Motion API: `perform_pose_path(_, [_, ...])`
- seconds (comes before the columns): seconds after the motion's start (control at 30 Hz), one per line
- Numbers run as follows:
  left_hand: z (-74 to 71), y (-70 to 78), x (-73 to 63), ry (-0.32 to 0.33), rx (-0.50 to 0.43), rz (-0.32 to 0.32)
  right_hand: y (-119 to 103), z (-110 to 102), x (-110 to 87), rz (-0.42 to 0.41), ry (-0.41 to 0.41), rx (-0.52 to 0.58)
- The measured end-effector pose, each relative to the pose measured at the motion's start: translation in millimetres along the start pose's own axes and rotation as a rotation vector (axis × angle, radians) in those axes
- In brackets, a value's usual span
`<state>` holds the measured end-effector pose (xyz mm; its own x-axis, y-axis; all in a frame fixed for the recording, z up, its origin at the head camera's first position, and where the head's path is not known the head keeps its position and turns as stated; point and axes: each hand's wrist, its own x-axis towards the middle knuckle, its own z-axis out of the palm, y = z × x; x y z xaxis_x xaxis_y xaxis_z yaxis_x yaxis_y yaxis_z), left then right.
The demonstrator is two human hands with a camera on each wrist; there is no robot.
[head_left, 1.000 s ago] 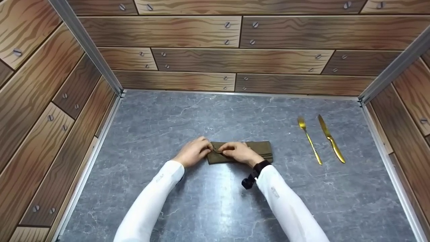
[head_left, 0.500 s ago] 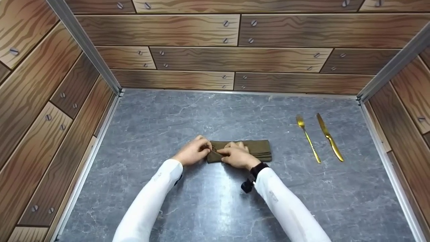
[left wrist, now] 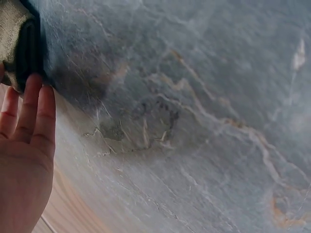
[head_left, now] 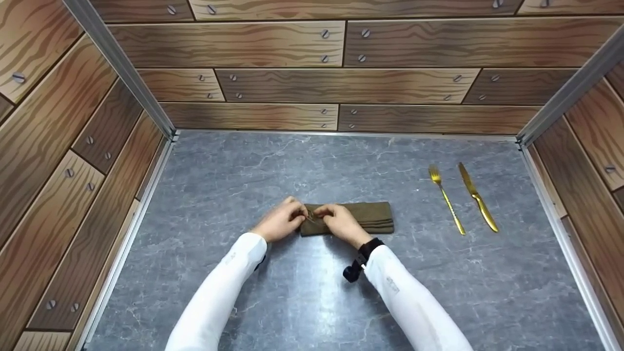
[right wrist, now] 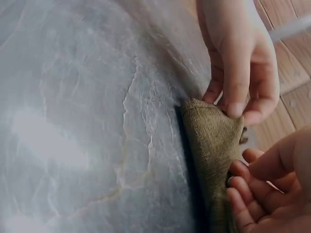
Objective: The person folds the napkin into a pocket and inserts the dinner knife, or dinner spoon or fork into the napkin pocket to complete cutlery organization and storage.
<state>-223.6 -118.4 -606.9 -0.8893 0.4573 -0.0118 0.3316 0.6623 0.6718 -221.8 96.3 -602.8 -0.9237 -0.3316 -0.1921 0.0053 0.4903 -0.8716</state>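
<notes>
A folded olive-brown cloth napkin (head_left: pixel 370 214) lies flat on the grey marbled table, several layers showing along its near right edge. At its left end my left hand (head_left: pixel 281 219) pinches the edge between thumb and fingers; in the right wrist view that hand (right wrist: pixel 238 68) comes down from above onto the cloth (right wrist: pixel 209 131). My right hand (head_left: pixel 344 225) bends over the middle-left part, thumb and index finger at a small raised fold. Up close, the fingers of the right hand (right wrist: pixel 277 189) curl in against the cloth's edge, their tips partly hidden by it.
A gold fork (head_left: pixel 447 201) and a gold knife (head_left: pixel 477 197) lie side by side to the right of the napkin. Wood-patterned walls (head_left: pixel 273 85) with metal edging enclose the table (head_left: pixel 234 165) at the back and both sides.
My right hand's index finger, stretched out over the fold half a second ago, is now drawn back and bent toward the thumb. The left hand stays at the napkin's left end.
</notes>
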Motion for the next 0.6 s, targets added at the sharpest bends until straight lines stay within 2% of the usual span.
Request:
perform_pose_path(0.13, [-1.2, -1.5, 0.8, -0.010, -0.008, 0.002, 0.5, -0.5, 0.0, -0.004, -0.070, 0.038])
perform_pose_path(0.33, [-4.7, -1.0, 4.0, -0.022, -0.012, -0.002, -1.8, -2.5, -0.2, -0.075, -0.160, -0.162])
perform_pose_path(0.37, [-4.6, -1.0, 4.5, -0.026, -0.011, -0.008, -2.3, -3.1, 0.1, -0.076, -0.168, -0.162])
perform_pose_path(0.53, [-3.8, -0.1, 3.7, -0.025, -0.012, -0.024, -1.7, -5.3, 1.7, 0.007, -0.183, 0.030])
perform_pose_path(0.6, [-3.4, 0.1, 3.1, -0.024, -0.014, -0.029, -1.1, -3.9, 1.9, -0.002, -0.176, 0.026])
